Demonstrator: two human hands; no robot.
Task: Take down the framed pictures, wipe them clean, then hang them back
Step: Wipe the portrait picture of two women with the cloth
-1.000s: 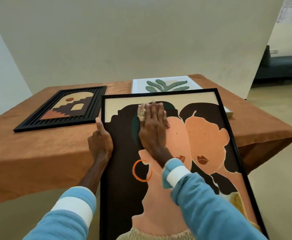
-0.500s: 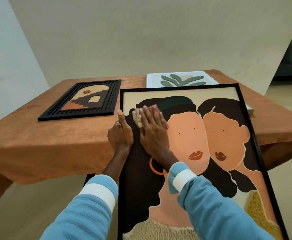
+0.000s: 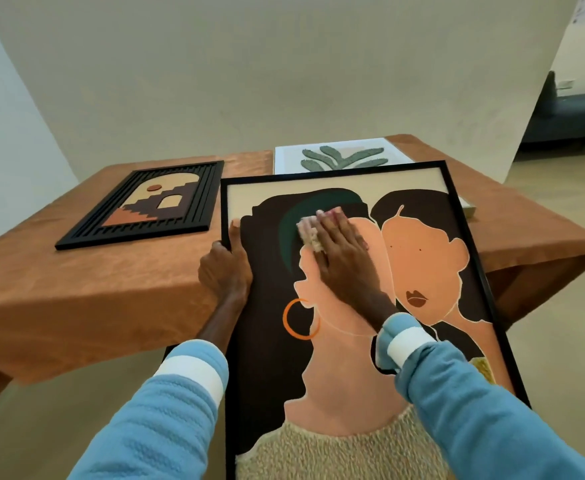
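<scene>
Fingers (image 3: 329,220) of the right hand (image 3: 343,258) are straight and close together, flat on a pale cloth (image 3: 309,234), pressing it against the big framed picture (image 3: 422,265) near its top. On the other side, the left hand (image 3: 225,271) grips the picture's left edge, thumb (image 3: 234,233) lying up the front and fingers curled behind. The picture is tilted, with its top resting over the near edge of the brown-covered table (image 3: 93,299). Flat on the table are a black-framed picture (image 3: 149,204) to the left and a leaf picture (image 3: 339,157) just behind.
</scene>
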